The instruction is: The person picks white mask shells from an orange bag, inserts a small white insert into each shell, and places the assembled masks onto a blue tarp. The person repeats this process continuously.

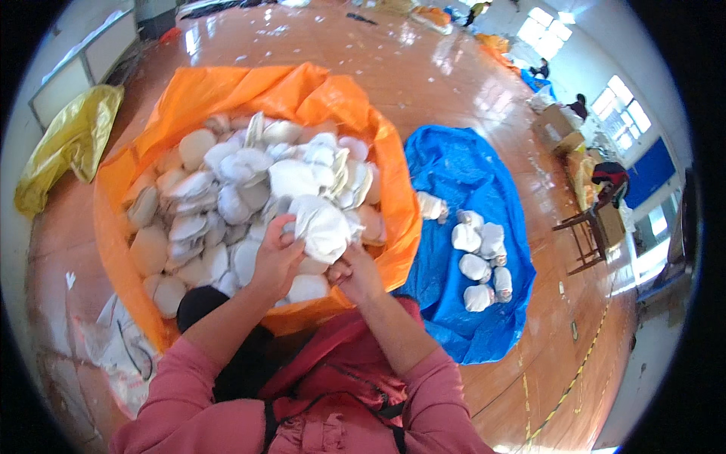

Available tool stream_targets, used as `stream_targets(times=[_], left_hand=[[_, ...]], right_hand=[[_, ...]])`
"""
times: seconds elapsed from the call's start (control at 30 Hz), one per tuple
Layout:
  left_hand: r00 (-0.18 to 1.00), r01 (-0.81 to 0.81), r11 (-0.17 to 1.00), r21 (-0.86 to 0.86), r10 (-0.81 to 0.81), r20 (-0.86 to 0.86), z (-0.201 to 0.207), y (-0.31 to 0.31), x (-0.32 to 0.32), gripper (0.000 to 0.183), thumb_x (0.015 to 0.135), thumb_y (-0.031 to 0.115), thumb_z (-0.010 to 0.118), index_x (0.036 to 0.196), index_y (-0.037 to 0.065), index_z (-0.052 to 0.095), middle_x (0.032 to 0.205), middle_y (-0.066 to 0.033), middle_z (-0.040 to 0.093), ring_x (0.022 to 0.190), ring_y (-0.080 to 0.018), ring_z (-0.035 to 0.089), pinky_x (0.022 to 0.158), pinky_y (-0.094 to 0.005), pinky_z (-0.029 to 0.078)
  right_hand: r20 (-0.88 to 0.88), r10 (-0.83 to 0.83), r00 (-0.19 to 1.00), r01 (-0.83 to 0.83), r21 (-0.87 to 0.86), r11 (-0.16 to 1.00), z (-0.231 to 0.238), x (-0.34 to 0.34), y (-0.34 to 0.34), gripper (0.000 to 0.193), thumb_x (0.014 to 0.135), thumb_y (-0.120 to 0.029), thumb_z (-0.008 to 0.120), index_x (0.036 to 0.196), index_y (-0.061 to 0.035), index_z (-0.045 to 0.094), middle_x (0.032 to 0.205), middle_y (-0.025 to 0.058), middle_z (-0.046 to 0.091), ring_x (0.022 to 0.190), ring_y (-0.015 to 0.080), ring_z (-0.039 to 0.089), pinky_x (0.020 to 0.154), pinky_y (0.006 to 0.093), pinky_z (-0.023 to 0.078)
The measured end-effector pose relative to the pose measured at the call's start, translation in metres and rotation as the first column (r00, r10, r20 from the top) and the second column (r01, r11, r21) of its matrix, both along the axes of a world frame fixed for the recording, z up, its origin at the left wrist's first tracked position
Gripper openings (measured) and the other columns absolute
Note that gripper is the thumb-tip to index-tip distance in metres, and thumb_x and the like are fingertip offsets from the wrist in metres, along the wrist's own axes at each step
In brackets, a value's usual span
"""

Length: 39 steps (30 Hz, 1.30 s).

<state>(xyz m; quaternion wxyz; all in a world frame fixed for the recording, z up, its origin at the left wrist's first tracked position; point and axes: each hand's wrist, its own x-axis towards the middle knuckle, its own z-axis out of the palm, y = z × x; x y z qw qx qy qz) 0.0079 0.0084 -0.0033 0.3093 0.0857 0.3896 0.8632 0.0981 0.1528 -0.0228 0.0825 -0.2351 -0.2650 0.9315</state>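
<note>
Between my two hands is a stack of white rounded fabric pads (pixel 324 228), raised over the near part of a large orange sack (pixel 408 227). My left hand (pixel 278 257) grips the stack's left edge, fingers bent and thumb against it. At its lower right, my right hand (pixel 357 274) is closed with the fingers curled in; part of its grip is hidden behind the stack. Many loose pads (pixel 246 165), white, grey and beige, fill the sack, some nested in stacks.
To the right, a blue sheet or sack (pixel 431 318) bears several bundled white pads (pixel 476 266). A yellow sack (pixel 72 140) lies at the left by a pale cabinet. Far right stand a wooden chair (pixel 586 234) and cardboard boxes (pixel 557 129); people are in the distance.
</note>
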Motion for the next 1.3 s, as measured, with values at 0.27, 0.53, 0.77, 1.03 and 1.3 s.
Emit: stream_targets(times=[0.27, 0.53, 0.77, 1.03, 1.3], left_hand=[[0.825, -0.044, 0.982, -0.184, -0.068, -0.561, -0.006, -0.006, 0.001, 0.053, 0.09, -0.005, 0.057, 0.138, 0.008, 0.036, 0.101, -0.0113, 0.065, 0.09, -0.014, 0.062, 0.078, -0.0271, 0.05], [0.858, -0.056, 0.959, -0.278, -0.095, -0.504, 0.004, -0.008, 0.003, 0.046, 0.09, -0.005, 0.057, 0.134, 0.004, 0.046, 0.103, -0.0099, 0.067, 0.092, -0.0123, 0.063, 0.08, -0.0262, 0.05], [0.639, -0.345, 0.663, -0.664, -0.353, -0.684, 0.008, -0.011, -0.003, 0.028, 0.075, 0.012, 0.077, 0.099, 0.005, 0.064, 0.092, -0.0105, 0.065, 0.081, -0.0199, 0.064, 0.074, -0.0326, 0.051], [0.127, -0.416, 0.881, -0.227, -0.191, -0.973, 0.01, -0.013, -0.018, 0.029, 0.067, 0.014, 0.083, 0.083, 0.005, 0.06, 0.103, -0.0122, 0.058, 0.096, -0.0262, 0.061, 0.079, -0.0356, 0.05], [0.601, -0.002, 0.836, -0.548, -0.437, -0.669, 0.008, -0.01, -0.001, 0.091, 0.07, 0.018, 0.086, 0.144, 0.007, 0.034, 0.125, -0.0149, 0.058, 0.118, -0.0241, 0.056, 0.098, -0.0356, 0.046]], right_hand=[[-0.122, 0.08, 0.989, -0.094, -0.115, 0.989, -0.002, 0.001, 0.016, 0.016, 0.097, -0.028, 0.058, 0.109, -0.0176, 0.056, 0.077, -0.0067, 0.052, 0.051, 0.0065, 0.035, 0.054, 0.0244, 0.04], [-0.271, 0.248, 0.93, -0.22, 0.128, 0.967, 0.026, 0.014, -0.004, 0.037, 0.087, -0.03, 0.073, 0.116, -0.0187, 0.053, 0.087, -0.0067, 0.054, 0.066, 0.0079, 0.043, 0.064, 0.0264, 0.039], [-0.159, 0.112, 0.981, -0.11, 0.022, 0.994, 0.015, 0.007, -0.002, 0.023, 0.09, -0.016, 0.069, 0.11, -0.0165, 0.058, 0.082, -0.007, 0.053, 0.062, 0.0054, 0.043, 0.06, 0.0234, 0.04], [-0.175, 0.111, 0.978, -0.093, 0.104, 0.99, 0.014, 0.009, -0.005, 0.016, 0.095, -0.019, 0.062, 0.108, -0.012, 0.057, 0.078, -0.0054, 0.054, 0.049, 0.0048, 0.036, 0.05, 0.0218, 0.033], [-0.34, 0.347, 0.874, -0.322, 0.129, 0.938, 0.034, 0.022, 0.004, 0.025, 0.096, -0.026, 0.057, 0.115, -0.0106, 0.052, 0.072, -0.002, 0.055, 0.042, 0.0052, 0.033, 0.042, 0.0212, 0.03]])
